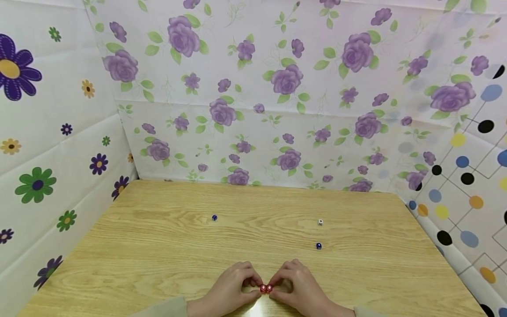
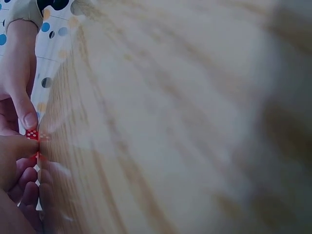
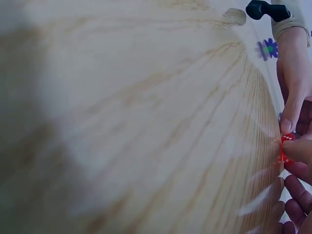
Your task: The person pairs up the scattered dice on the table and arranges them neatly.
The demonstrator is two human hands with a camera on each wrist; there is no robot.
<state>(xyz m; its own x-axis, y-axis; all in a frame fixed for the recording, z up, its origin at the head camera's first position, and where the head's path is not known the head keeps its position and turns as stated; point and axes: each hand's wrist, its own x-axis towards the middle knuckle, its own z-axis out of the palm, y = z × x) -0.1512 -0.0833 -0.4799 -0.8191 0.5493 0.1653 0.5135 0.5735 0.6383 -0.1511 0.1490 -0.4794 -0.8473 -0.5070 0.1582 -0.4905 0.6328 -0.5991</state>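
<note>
Two red dice sit side by side at the near middle of the table. My left hand (image 1: pixel 230 288) pinches the left red die (image 1: pixel 263 288) between thumb and forefinger. Opposite it, my right hand (image 1: pixel 299 288) pinches the right red die (image 1: pixel 270 288) the same way. In the head view the two dice appear to touch. The left wrist view shows white dots on a red die (image 2: pixel 32 134) between the fingertips of both hands. From the right wrist, a red die (image 3: pixel 287 138) is partly hidden behind a thumb.
Farther back on the wooden table (image 1: pixel 166 246) lie a blue die (image 1: pixel 214 218) at left, a white die (image 1: pixel 320 222) at right and another blue die (image 1: pixel 318 246) nearer. Flowered cloth (image 1: pixel 257 145) hangs behind the table, with patterned sheets along both sides.
</note>
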